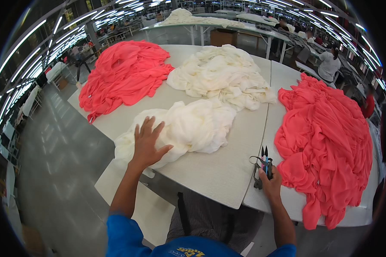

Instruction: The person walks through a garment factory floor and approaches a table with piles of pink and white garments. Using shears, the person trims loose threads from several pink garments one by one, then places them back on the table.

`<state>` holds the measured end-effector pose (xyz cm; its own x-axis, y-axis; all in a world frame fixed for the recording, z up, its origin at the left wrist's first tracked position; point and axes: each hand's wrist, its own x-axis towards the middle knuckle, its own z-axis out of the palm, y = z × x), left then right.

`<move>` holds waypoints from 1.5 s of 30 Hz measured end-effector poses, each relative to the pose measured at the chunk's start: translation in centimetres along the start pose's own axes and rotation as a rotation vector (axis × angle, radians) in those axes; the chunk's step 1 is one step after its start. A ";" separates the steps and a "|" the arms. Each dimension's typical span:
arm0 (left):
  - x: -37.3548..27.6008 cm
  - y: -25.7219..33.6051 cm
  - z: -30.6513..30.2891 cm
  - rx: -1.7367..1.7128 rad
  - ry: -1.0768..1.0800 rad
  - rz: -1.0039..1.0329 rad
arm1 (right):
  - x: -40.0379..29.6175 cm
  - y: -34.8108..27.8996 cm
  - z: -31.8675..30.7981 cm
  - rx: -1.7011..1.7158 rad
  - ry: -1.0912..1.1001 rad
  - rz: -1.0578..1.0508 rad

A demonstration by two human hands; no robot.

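My left hand [148,144] is spread with fingers apart over the near white cloth bundle [193,125]; it looks to be resting on the fabric, though contact is hard to make out. This sheer, crumpled bundle lies along the table's near edge. My right hand [271,181] grips a small set of slim pen-like tools [264,160] with dark pointed tips, pink and blue on their sides. A dark strap [257,180] hangs in a loop beside them. Just right of that hand lies a large coral-pink heap of fabric [325,144].
Behind the near bundle is a bigger cream-white fabric heap [222,74]. Another coral-pink heap [125,74] lies at the far left of the white table [212,176]. A seam [266,119] divides the tabletop. Beyond stands a long table [254,29] with more cloth. A seated person [329,64] is at right.
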<state>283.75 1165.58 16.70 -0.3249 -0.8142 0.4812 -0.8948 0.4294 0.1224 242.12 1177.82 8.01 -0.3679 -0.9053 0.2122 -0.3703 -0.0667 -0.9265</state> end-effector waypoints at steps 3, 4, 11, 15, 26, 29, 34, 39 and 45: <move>-3.8 -1.0 -0.1 0.108 -0.075 -0.341 | -0.4 -0.8 -0.3 -0.017 0.013 -0.023; -4.8 -1.5 0.0 0.069 -0.133 -0.412 | -0.6 -0.2 -0.2 -0.012 0.026 -0.025; -6.8 -7.8 5.5 -0.098 -0.151 -0.358 | 0.1 0.2 -0.1 -0.053 -0.004 0.020; -3.5 -9.9 7.5 -0.266 -0.047 -0.049 | 0.1 0.5 -0.2 0.004 0.024 0.039; 0.5 -10.6 7.5 -0.287 -0.068 0.017 | -0.3 1.3 -0.6 -0.058 0.097 -0.028; 1.3 -12.3 3.9 -0.644 -0.051 -0.179 | -0.3 0.9 -0.1 -0.047 0.115 -0.067; 3.6 -24.0 2.8 -0.446 0.344 -0.718 | 0.0 1.1 0.7 0.014 0.067 0.049; 5.5 -33.2 7.7 -0.154 0.355 -0.876 | -0.7 3.6 -0.5 -0.114 0.146 0.124; 8.3 -38.7 10.6 -0.126 0.530 -1.004 | 0.1 1.5 0.5 -0.114 0.179 0.264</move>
<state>312.46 1138.08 6.78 0.7169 -0.5573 0.4189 -0.6307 -0.2623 0.7303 241.91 1177.44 6.47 -0.6042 -0.7963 0.0306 -0.3318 0.2165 -0.9182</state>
